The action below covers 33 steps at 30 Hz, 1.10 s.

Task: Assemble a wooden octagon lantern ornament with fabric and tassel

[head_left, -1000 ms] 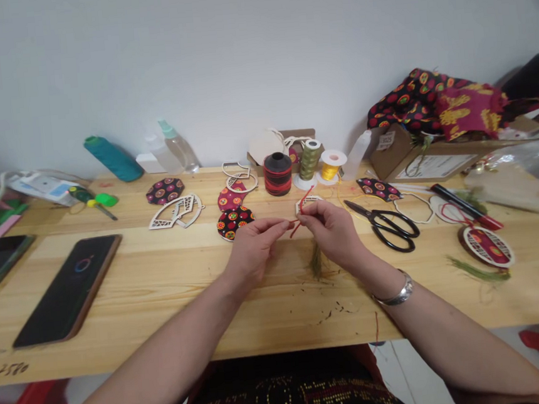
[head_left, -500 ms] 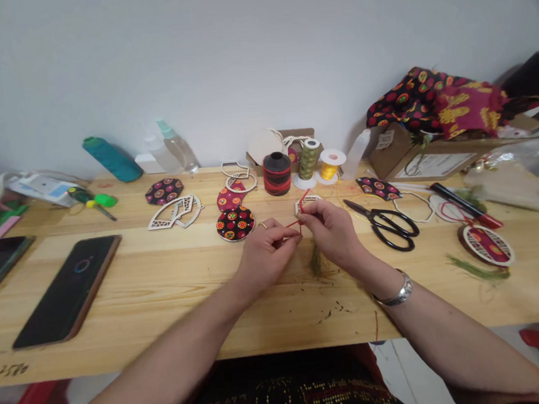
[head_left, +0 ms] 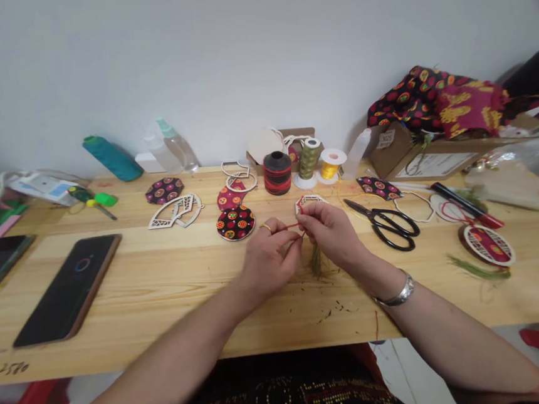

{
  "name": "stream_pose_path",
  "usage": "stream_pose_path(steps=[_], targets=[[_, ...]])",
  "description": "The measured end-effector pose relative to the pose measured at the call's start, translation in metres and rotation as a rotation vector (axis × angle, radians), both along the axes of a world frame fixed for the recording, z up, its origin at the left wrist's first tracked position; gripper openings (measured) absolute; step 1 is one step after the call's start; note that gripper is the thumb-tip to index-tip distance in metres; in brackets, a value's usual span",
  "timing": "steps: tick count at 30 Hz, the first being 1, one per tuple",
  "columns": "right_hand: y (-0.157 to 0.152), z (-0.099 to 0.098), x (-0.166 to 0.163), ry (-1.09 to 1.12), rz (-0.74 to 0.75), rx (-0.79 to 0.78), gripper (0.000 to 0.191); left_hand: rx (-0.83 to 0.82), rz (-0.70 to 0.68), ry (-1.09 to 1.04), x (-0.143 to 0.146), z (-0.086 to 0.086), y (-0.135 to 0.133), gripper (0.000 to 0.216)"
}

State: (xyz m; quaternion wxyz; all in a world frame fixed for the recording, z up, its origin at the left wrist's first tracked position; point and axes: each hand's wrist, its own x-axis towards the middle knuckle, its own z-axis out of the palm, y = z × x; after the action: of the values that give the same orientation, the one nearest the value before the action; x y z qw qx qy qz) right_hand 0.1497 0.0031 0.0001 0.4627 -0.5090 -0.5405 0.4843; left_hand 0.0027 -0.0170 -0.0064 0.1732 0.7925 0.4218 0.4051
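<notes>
A thin red cord [head_left: 292,226] runs between my two hands over the middle of the table. My left hand [head_left: 272,252], with a ring on one finger, is closed in a pinch on the cord. Facing it, my right hand [head_left: 327,229] pinches the same cord between thumb and forefinger. Just behind the right fingers lies a white lattice frame [head_left: 308,200], partly covered by that hand. A green tassel [head_left: 316,262] hangs or lies below the right hand; its top is hidden.
Black-handled scissors [head_left: 389,226] lie right of my right hand. Thread spools, including a red-black one [head_left: 277,173], stand behind. Left are a patterned fabric disc [head_left: 235,223] and a phone [head_left: 68,290]. At right rest an oval ornament [head_left: 486,246] and a cardboard box [head_left: 416,157].
The red end that stood up above my right fingers has come down. My left hand has turned slightly, and the cord lies closer between both hands.
</notes>
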Motion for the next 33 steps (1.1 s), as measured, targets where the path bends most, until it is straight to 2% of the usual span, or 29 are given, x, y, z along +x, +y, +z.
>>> stream_pose_path(steps=[4, 6, 7, 11, 14, 23, 27, 33], targets=[[0.001, 0.0, 0.002, -0.077, -0.009, 0.049, 0.012, -0.084, 0.166, -0.139, -0.003, 0.006, 0.003, 0.004], [0.001, 0.0, 0.001, -0.105, 0.0, 0.072, 0.011, -0.09, 0.188, -0.257, -0.003, 0.006, 0.005, 0.006], [0.001, 0.0, 0.001, -0.12, 0.004, 0.085, 0.011, -0.131, 0.165, -0.332, -0.002, 0.005, 0.005, 0.013], [-0.001, 0.001, 0.0, -0.198, 0.009, 0.139, 0.007, -0.528, -0.062, -0.495, 0.002, 0.003, 0.005, 0.034], [-0.003, 0.001, -0.001, -0.249, 0.01, 0.172, 0.006, -0.674, -0.071, -0.443, 0.003, 0.004, 0.004, 0.034], [-0.002, -0.001, 0.0, -0.302, 0.024, 0.215, 0.007, -0.591, -0.026, -0.414, 0.002, 0.002, 0.007, 0.024], [-0.001, -0.003, 0.001, -0.246, 0.031, 0.205, 0.006, -0.638, 0.025, -0.441, 0.001, 0.003, 0.008, 0.02], [-0.001, -0.002, 0.002, -0.231, 0.021, 0.188, 0.007, -0.716, 0.101, -0.438, 0.001, 0.013, 0.009, 0.01]])
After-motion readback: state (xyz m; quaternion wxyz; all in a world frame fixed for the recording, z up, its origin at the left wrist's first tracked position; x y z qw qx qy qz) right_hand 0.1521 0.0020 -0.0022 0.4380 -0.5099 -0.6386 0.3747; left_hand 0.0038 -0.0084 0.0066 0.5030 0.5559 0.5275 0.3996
